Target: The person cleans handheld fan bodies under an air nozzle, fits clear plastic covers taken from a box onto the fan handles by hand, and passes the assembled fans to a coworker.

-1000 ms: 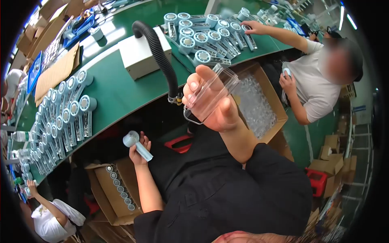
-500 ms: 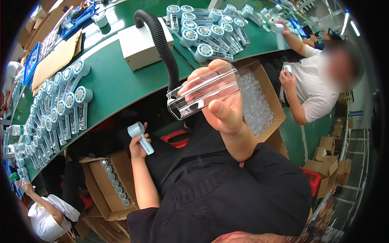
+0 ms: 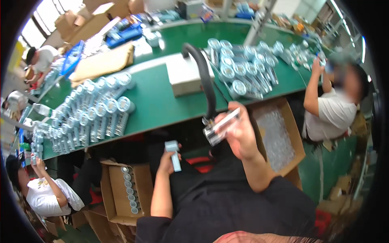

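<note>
My left hand (image 3: 165,163) is closed around a light-blue handheld fan (image 3: 176,161), held low in front of the table edge, with its head upward. My right hand (image 3: 243,139) grips a clear plastic case (image 3: 222,128) between thumb and fingers. One end of the case is at the nozzle of a black flexible hose (image 3: 206,81); whether they touch I cannot tell. The hose rises from a white box (image 3: 184,75) on the green table (image 3: 152,103).
Rows of blue fans (image 3: 101,109) lie left on the table, more fans (image 3: 239,69) right. A carton of clear plastic pieces (image 3: 277,139) stands at my right, a carton with several fans (image 3: 119,194) at my left. Co-workers sit at both sides (image 3: 334,109).
My view has shifted, so the table sits lower and further right. The clear case has turned to a narrower, steeper view by the hose nozzle. The fan in my left hand has rotated.
</note>
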Demonstrator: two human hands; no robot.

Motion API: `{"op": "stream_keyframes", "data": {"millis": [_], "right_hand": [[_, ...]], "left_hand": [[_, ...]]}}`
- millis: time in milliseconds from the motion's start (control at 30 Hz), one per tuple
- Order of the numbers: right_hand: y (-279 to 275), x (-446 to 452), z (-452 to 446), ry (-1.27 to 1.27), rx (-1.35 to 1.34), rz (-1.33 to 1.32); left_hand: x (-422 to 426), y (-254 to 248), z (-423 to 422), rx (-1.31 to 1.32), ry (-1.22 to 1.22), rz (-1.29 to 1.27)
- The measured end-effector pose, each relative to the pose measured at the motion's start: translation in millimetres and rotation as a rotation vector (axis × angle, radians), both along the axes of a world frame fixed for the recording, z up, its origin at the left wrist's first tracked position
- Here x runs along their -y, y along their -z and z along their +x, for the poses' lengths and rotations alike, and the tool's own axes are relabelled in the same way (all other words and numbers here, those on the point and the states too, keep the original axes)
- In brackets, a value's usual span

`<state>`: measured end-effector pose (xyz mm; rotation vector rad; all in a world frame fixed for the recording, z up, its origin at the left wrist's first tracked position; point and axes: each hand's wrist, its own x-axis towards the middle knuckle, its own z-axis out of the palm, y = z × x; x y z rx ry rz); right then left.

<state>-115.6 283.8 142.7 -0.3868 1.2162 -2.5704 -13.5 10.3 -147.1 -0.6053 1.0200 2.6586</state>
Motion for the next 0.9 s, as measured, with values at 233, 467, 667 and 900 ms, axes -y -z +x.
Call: {"op": "stream_keyframes", "data": {"millis": [233, 467, 667, 900], "right_hand": [[117.9, -41.0, 26.8, -0.417, 0.432, 0.058], [173.5, -69.3, 41.4, -0.380, 0.825, -0.167], [183.2, -109.5, 10.7, -0.275, 0.755, -0.281], [226.4, -171.4, -45.0, -0.138, 0.577, -0.476]], "left_hand": [[5.6, -22.4, 3.6, -0.037, -0.142, 0.409], [4.1, -19.4, -2.5, -0.016, -0.178, 0.470], [-47.8, 12.9, -49.4, -0.025, 0.091, 0.403], [-122.8, -26.6, -95.1, -0.082, 0.152, -0.479]]}}
